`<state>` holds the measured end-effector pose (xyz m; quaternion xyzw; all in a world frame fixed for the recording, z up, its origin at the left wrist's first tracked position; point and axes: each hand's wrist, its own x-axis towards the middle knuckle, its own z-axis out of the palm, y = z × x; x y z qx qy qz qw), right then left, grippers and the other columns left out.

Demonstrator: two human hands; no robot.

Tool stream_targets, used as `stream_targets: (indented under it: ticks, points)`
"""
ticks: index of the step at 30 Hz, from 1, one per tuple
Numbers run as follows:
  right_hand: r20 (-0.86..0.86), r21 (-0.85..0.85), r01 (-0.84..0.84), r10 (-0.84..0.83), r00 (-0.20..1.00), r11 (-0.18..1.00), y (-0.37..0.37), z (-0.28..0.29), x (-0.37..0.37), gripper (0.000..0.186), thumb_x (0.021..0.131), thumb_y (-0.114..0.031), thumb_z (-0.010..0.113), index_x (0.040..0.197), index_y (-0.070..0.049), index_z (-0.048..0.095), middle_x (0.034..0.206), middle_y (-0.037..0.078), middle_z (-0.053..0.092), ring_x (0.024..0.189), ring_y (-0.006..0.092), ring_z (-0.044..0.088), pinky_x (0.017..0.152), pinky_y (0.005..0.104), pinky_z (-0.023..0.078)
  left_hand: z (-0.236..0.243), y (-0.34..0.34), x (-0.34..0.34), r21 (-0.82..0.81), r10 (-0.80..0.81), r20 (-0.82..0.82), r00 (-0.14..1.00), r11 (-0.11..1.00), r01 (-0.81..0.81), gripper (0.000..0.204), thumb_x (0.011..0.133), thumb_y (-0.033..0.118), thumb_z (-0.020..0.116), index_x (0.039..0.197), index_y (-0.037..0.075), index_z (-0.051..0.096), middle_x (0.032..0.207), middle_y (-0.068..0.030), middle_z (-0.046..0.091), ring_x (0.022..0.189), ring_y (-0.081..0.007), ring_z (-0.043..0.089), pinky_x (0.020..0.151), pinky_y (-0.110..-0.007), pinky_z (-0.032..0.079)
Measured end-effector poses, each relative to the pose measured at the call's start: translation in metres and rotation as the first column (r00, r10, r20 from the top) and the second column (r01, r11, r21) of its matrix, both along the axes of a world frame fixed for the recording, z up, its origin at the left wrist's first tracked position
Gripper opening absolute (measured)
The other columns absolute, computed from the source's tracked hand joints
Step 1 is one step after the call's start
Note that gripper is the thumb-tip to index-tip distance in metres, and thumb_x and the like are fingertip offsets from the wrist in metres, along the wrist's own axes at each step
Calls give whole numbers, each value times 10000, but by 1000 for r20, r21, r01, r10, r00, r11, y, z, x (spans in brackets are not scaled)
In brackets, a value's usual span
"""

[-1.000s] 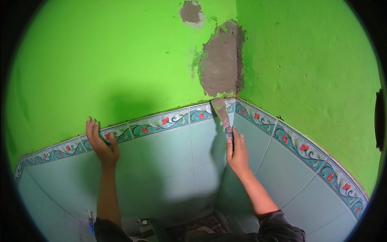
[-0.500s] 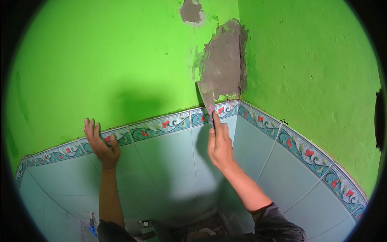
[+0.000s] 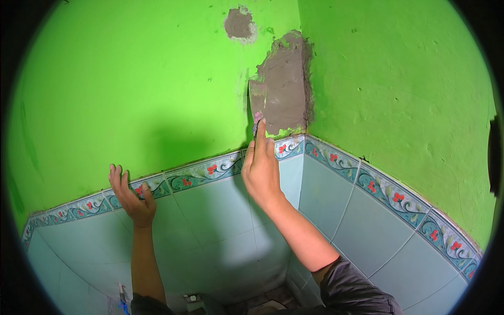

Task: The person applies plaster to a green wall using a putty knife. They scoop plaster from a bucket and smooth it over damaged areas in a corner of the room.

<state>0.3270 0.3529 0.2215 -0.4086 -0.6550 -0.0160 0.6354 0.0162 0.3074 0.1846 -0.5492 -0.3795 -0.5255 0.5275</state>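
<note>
My right hand [image 3: 263,169] grips the handle of a putty knife [image 3: 258,97], its index finger stretched along it toward the blade. The blade points up and lies at the left edge of a grey-brown plaster patch [image 3: 285,86] on the green wall [image 3: 131,79], beside the corner. Pinkish and dark smears mark the handle. My left hand [image 3: 132,197] is raised with fingers apart and nothing in it. It is at the flowered border tiles [image 3: 207,172]; whether it touches them I cannot tell.
A smaller plaster patch [image 3: 239,23] sits higher on the wall. Pale blue-green tiles [image 3: 210,223] cover the lower walls. At the bottom left is a tap with a blue part [image 3: 123,304]. A dark object [image 3: 493,157] stands at the far right edge.
My right hand and the putty knife have moved up and left along the patch's left edge. The view has shifted slightly. My left hand keeps its pose.
</note>
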Motion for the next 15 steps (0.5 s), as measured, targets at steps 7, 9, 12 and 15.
stream_targets:
  ticks: [7, 9, 12, 15]
  points:
    - [26, -5, 23, -22, 999, 1000, -1, 30, -2, 596, 1026, -85, 454, 1558, 59, 228, 1130, 421, 561, 915, 551, 608, 819, 530, 526, 1, -1, 0, 2, 7, -9, 1000, 1000, -7, 462, 943, 137, 565, 1326, -96, 452, 1435, -284, 455, 1400, -500, 390, 1161, -653, 269]
    - [32, -23, 25, -24, 999, 999, 0, 37, -3, 597, 1019, -81, 457, 1551, 71, 236, 1114, 409, 570, 874, 537, 619, 780, 524, 536, 0, -1, 0, 3, 11, -9, 1000, 1000, -11, 461, 943, 137, 564, 1325, -96, 453, 1434, -284, 456, 1400, -501, 391, 1163, -654, 266]
    - [48, 5, 79, -79, 996, 997, 3, 45, -3, 597, 1002, -71, 468, 1535, 95, 256, 1065, 394, 585, 779, 500, 632, 692, 512, 544, 0, -1, 1, -3, 11, -6, 1000, 1000, -11, 459, 943, 137, 563, 1322, -96, 454, 1430, -287, 461, 1399, -502, 393, 1163, -656, 264]
    - [47, 57, 141, -144, 989, 988, 9, 54, -1, 602, 991, -74, 481, 1523, 111, 268, 1042, 413, 589, 757, 498, 647, 666, 509, 550, 0, 0, 1, -13, 7, -8, 1000, 1000, -7, 442, 975, 132, 541, 1346, -83, 436, 1445, -286, 452, 1416, -492, 373, 1174, -637, 251]
